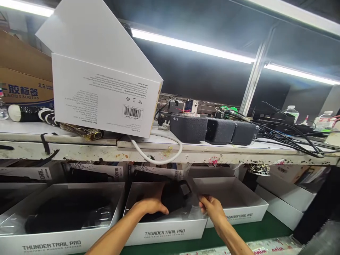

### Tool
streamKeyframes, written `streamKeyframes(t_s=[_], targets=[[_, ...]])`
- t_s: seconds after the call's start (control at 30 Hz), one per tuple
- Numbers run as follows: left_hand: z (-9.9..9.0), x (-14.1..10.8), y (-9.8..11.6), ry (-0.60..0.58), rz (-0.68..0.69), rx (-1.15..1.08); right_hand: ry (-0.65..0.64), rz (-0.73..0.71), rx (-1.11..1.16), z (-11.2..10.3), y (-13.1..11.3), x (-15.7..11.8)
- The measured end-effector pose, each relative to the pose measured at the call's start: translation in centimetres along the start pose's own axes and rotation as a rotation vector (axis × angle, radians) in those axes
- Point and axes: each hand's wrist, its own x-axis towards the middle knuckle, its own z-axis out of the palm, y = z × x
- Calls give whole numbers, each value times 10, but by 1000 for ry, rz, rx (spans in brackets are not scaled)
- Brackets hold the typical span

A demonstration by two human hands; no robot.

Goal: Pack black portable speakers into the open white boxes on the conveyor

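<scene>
Under strip lights, a scuffed shelf (212, 150) carries three dark speakers (214, 130), cables and an upended white carton (103, 95), above a green table (239, 232) lined with open white boxes. In the middle box (164, 230), marked "Thunder Trail Pro", the left hand (150, 206) lies fingers-down on a black speaker (174, 198), its grip loose over the top. The right hand (212, 209), just beside it, pinches the edge of a clear plastic wrap (195, 209) around the speaker.
</scene>
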Motion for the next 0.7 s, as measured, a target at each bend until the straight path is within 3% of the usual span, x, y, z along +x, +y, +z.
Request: streamKeyframes(t_s=[0.1,0.17,0.27,0.37,0.47,0.5,0.6,0.7], targets=[[3,1,7,23,-12,149,47,-72,-165,-1,-12,-6],[3,3,10,74,41,231,93,-249,-353,3,-20,-15],[7,9,5,81,66,296,-58,-503,-788,15,-26,-32],[23,12,-4,17,-10,384,-222,-528,-1089,28,-21,-50],[35,9,-6,-112,-49,351,-249,-548,-1160,32,-5,-57],[33,8,-3,-106,-18,310,-234,-552,-1159,31,3,-57],[2,15,6,140,106,246,-155,-603,-1102,23,31,-52],[-57,30,2,370,75,248,-59,-682,-936,15,61,-60]])
